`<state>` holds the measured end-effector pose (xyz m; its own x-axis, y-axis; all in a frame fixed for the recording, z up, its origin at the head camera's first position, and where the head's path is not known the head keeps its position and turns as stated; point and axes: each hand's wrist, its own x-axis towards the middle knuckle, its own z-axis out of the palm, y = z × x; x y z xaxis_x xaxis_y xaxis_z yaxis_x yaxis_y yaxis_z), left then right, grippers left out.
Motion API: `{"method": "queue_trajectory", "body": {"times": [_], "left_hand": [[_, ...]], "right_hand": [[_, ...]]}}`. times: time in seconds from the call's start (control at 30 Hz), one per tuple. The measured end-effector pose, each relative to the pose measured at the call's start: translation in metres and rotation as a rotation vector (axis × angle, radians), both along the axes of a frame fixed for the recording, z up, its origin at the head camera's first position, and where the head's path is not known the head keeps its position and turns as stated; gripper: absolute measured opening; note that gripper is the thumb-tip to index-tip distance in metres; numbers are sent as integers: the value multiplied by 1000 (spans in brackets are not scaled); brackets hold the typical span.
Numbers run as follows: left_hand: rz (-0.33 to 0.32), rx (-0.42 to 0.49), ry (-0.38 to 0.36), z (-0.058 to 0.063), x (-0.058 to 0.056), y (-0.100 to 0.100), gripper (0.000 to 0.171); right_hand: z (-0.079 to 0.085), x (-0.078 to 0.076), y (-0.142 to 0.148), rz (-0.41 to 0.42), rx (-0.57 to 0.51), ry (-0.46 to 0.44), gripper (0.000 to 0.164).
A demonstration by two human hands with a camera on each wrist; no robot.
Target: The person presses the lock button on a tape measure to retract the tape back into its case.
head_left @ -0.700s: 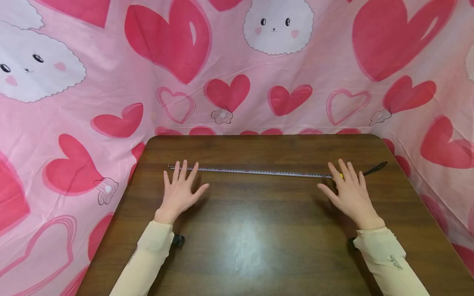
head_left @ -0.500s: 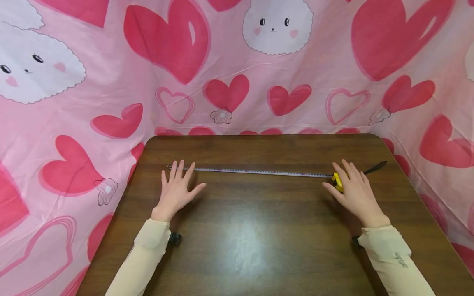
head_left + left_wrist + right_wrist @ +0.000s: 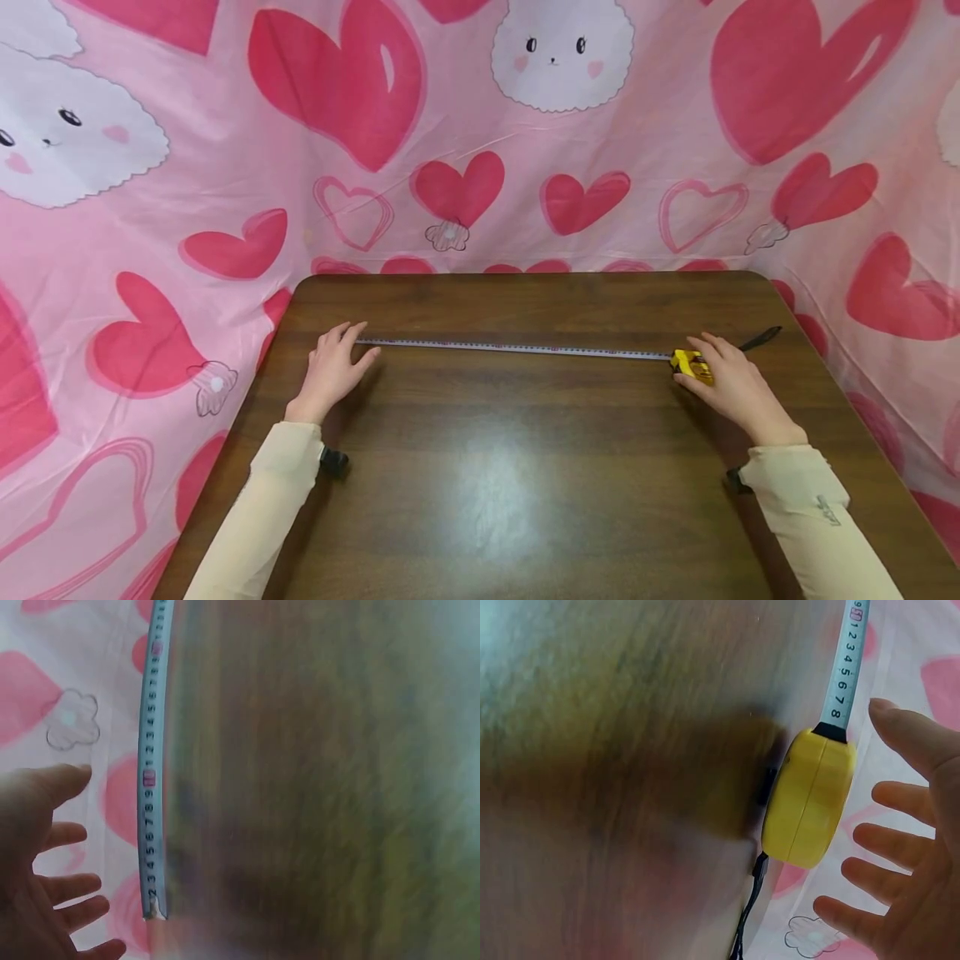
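Note:
A tape measure with a yellow case [image 3: 687,367] lies toward the right of the table. Its numbered blade [image 3: 517,347] is drawn out leftward across the wood. My left hand [image 3: 331,375] hovers by the blade's far left end, which it hides in the head view; the left wrist view shows the metal end hook [image 3: 155,912] apart from the spread fingers. Over and beside the yellow case is my right hand [image 3: 742,390], thumb and fingers parted around it. In the right wrist view, a gap shows between those fingers [image 3: 892,844] and the case.
A brown wood-grain table [image 3: 495,467] with rounded back corners fills the lower view. Pink cloth [image 3: 517,133] printed with hearts hangs behind it and at both sides. A black wrist strap [image 3: 763,337] trails from the tape measure's right side.
The left hand has moved left toward the blade's end, its fingers drawing closer together. The right hand has shifted right and lower, uncovering more of the yellow case. The tape measure stays put.

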<state>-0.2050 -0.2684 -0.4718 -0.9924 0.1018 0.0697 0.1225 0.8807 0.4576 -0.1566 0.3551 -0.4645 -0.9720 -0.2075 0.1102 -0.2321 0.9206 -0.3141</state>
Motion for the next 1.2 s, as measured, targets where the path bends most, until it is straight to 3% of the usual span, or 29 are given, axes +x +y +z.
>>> {"method": "queue_trajectory", "body": {"times": [0.2, 0.33, 0.57, 0.97, 1.2], "left_hand": [[18, 33, -48, -1, -14, -12, 60], [31, 54, -37, -5, -18, -20, 52], [62, 66, -8, -12, -20, -31, 42], [31, 46, 15, -12, -26, -34, 37], [20, 28, 20, -12, -28, -33, 36]], "right_hand": [[-1, -4, 6, 9, 2, -37, 70], [-4, -6, 9, 18, 5, -66, 71], [-7, -8, 11, 38, 16, -112, 74], [-7, -12, 13, 56, 9, -156, 77], [-7, -13, 12, 75, -2, -138, 75]]}}
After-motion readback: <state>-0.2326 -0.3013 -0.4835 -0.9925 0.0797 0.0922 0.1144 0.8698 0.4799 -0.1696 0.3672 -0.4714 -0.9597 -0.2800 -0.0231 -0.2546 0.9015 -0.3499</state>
